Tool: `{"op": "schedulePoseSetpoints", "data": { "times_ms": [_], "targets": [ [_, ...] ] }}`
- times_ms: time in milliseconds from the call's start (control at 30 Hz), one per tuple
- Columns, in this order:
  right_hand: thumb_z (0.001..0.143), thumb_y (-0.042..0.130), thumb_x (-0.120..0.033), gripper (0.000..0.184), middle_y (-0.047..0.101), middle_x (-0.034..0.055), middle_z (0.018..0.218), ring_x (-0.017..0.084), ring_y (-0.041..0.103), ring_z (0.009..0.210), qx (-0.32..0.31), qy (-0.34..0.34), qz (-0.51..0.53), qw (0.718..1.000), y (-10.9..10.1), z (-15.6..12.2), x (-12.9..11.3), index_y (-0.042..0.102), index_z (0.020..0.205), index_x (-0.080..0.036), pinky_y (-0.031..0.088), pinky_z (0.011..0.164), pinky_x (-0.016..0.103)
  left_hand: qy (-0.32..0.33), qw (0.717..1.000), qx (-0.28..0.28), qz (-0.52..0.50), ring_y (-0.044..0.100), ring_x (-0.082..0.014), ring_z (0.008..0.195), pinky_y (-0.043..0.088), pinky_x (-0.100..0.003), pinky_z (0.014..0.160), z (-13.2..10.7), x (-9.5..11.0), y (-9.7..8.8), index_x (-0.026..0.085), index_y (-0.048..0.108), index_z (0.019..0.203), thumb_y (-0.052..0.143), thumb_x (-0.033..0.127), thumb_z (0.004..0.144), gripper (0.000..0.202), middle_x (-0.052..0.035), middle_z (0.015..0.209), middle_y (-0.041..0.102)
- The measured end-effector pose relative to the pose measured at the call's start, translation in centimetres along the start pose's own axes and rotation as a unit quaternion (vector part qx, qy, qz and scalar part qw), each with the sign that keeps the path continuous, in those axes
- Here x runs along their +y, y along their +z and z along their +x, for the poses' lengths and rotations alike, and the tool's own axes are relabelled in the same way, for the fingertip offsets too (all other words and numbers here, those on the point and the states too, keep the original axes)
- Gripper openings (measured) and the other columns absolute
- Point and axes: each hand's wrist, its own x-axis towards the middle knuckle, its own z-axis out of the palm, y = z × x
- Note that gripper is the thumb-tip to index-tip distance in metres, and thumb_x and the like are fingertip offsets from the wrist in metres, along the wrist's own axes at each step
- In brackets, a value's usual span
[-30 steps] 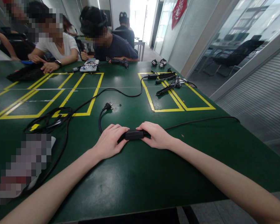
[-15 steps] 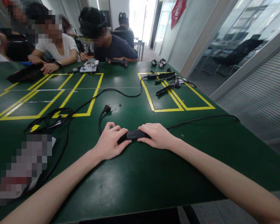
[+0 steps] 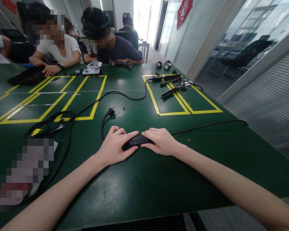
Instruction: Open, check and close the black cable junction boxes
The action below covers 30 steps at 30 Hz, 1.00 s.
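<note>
A black power adapter brick (image 3: 136, 141) lies on the green table (image 3: 139, 186), close to the near edge. My left hand (image 3: 115, 146) grips its left end, fingers curled over the top and thumb underneath. My right hand (image 3: 160, 141) closes on its right end. A short black cord curves from the left end to a plug (image 3: 110, 112) lying on the table. A thin black cable (image 3: 207, 124) runs from the right end toward the table's right edge.
Yellow tape rectangles (image 3: 180, 102) mark the table. A bundle of black cables (image 3: 50, 125) lies at left, more adapters and cords (image 3: 173, 85) at far right. Several people sit at the far side, with a white device (image 3: 92, 69) before them. A blurred object sits near left.
Both hands have drawn closer together on the adapter, the left fingers reaching further over it. The adapter has tilted slightly. Nothing else on the table moved.
</note>
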Motion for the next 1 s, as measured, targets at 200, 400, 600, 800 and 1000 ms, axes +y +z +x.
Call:
{"op": "schedulePoseSetpoints", "data": {
  "times_ms": [200, 400, 600, 800, 1000],
  "targets": [
    [0.104, 0.054, -0.051, 0.036, 0.074, 0.008, 0.091, 0.021, 0.069, 0.081, 0.02, 0.015, 0.011, 1.0, 0.2, -0.1, -0.2, 0.064, 0.108, -0.017, 0.043, 0.065, 0.029, 0.035, 0.999, 0.007, 0.027, 0.063, -0.0248, 0.091, 0.04, -0.042, 0.086, 0.1, 0.3, 0.0, 0.015, 0.068, 0.123, 0.05, 0.037, 0.106, 0.034, -0.0093, 0.096, 0.076],
    [0.108, 0.048, -0.045, 0.035, 0.075, 0.0091, 0.099, 0.021, 0.072, 0.084, 0.033, -0.018, 0.015, 0.999, 0.3, -0.1, -0.1, 0.061, 0.122, -0.016, 0.048, 0.069, 0.03, 0.029, 0.999, 0.016, 0.031, 0.064, -0.0251, 0.092, 0.041, -0.042, 0.087, 0.2, 0.6, -0.1, 0.016, 0.068, 0.119, 0.052, 0.037, 0.104, 0.031, -0.0086, 0.095, 0.076],
    [0.106, 0.051, -0.043, 0.032, 0.076, 0.0105, 0.101, 0.021, 0.072, 0.084, 0.064, -0.015, 0.037, 0.997, 0.2, -0.3, -0.2, 0.063, 0.12, -0.017, 0.05, 0.07, 0.03, 0.014, 0.999, 0.041, 0.023, 0.065, -0.0236, 0.087, 0.043, -0.04, 0.083, 0.4, 0.8, 0.0, 0.015, 0.07, 0.107, 0.058, 0.041, 0.101, 0.029, -0.0075, 0.091, 0.076],
    [0.091, 0.073, -0.04, 0.028, 0.067, 0.0001, 0.082, 0.012, 0.058, 0.063, 0.021, 0.078, 0.3, 0.951, -0.4, -0.1, -0.3, 0.065, 0.108, -0.018, 0.048, 0.059, 0.024, 0.065, 0.994, 0.028, 0.079, 0.064, -0.0254, 0.09, 0.042, -0.041, 0.081, 0.3, 0.5, -0.3, 0.014, 0.07, 0.11, 0.055, 0.037, 0.104, 0.028, -0.0094, 0.095, 0.077],
    [0.083, 0.08, -0.041, 0.042, 0.064, -0.001, 0.092, 0.008, 0.059, 0.055, -0.131, 0.208, 0.552, 0.796, -1.1, -0.1, -0.1, 0.056, 0.11, -0.02, 0.051, 0.045, 0.02, 0.097, 0.991, 0.008, 0.091, 0.063, -0.0262, 0.094, 0.042, -0.043, 0.082, 0.2, 0.8, -0.3, 0.017, 0.069, 0.114, 0.051, 0.035, 0.106, 0.028, -0.0079, 0.106, 0.079]
  ]
}}
